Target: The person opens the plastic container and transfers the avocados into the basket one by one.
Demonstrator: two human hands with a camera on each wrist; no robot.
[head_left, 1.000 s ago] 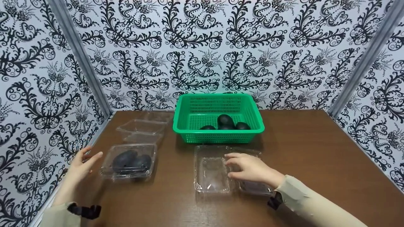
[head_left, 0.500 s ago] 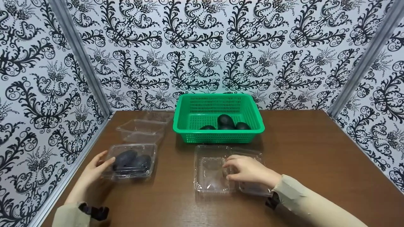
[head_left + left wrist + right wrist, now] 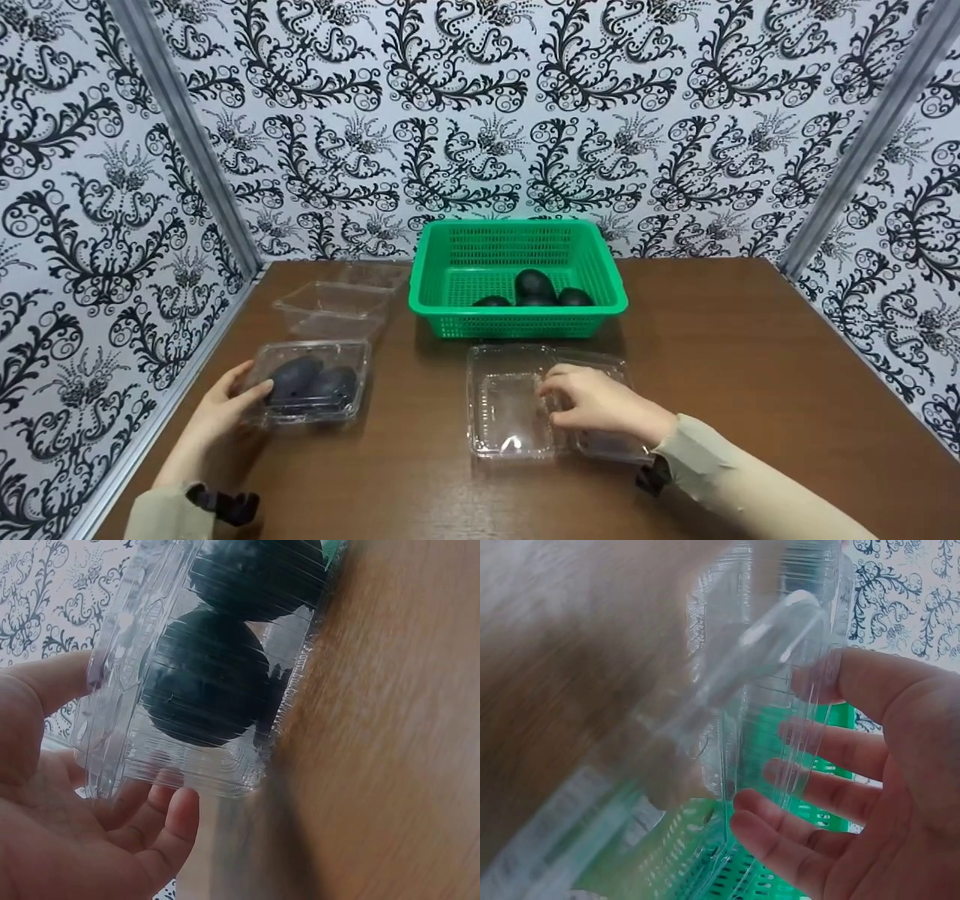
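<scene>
Black-and-white scrollwork wallpaper [image 3: 480,112] closed in the brown wooden table [image 3: 750,360] on three sides, and no brand, label or readable writing showed on anything. The left hand [image 3: 217,409] held the closed clear clamshell [image 3: 311,382] at its left end, thumb on top and fingers curled beneath in the left wrist view, with two dark avocados [image 3: 206,679] sealed inside. That box sat near the table's left edge, just beside the left wall. The right hand [image 3: 600,401] rested on the open empty clamshell [image 3: 510,401] at mid-table, fingers loosely bent over the hinge between its two halves; the right wrist view showed them relaxed against the plastic, not clamped. Behind it stood the green plastic basket [image 3: 517,247] with more avocados [image 3: 534,286], close to the open clamshell's far edge. Spare clear containers [image 3: 334,304] were stacked at back left. Bare tabletop ran wide to the right.
</scene>
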